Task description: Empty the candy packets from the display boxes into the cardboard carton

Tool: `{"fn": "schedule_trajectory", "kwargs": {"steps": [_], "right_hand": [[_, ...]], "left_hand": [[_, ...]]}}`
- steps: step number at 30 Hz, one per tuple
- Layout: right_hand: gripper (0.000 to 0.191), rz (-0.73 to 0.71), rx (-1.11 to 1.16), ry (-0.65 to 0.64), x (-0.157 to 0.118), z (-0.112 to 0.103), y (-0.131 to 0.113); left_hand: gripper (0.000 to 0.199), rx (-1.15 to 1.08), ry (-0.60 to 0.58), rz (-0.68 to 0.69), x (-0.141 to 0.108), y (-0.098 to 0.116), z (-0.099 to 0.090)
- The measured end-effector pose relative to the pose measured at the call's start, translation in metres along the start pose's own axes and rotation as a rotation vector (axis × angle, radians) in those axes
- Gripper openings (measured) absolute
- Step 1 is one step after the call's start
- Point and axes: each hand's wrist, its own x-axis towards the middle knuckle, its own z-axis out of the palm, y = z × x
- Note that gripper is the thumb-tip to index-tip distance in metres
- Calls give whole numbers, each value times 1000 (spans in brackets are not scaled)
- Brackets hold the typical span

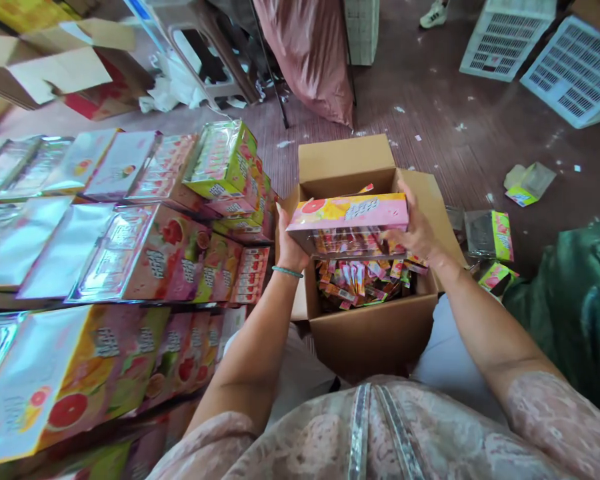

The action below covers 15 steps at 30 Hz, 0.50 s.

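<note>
Between my two hands is a pink and yellow packaging box (pixel 350 223) with fruit pictures and a clear side, through which stick packets show. My left hand (pixel 293 241) grips its left end, and a green bracelet circles that wrist. At the right end my right hand (pixel 414 230) holds it, fingers bent over the edge and the clear side. Below it an open cardboard carton (pixel 373 333) stands between my legs, flaps spread. Many loose stick packets (pixel 353 280) lie inside the carton; the held box hides part of them.
Stacked fruit-printed boxes (pixel 170 257) fill the left side. Discarded clear and green boxes (pixel 530 183) lie on the floor at right, near a dark green cloth (pixel 575 300). Farther off are white plastic crates (pixel 577 73), a reddish sack (pixel 313 60) and a stool (pixel 215 53).
</note>
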Motion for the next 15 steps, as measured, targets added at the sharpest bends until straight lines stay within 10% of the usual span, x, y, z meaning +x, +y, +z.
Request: {"fn": "schedule_trajectory", "kwargs": {"steps": [15], "right_hand": [[127,18,-21,23,1,-4,16]], "left_hand": [[108,44,-183,-70,-6,4,3]]}}
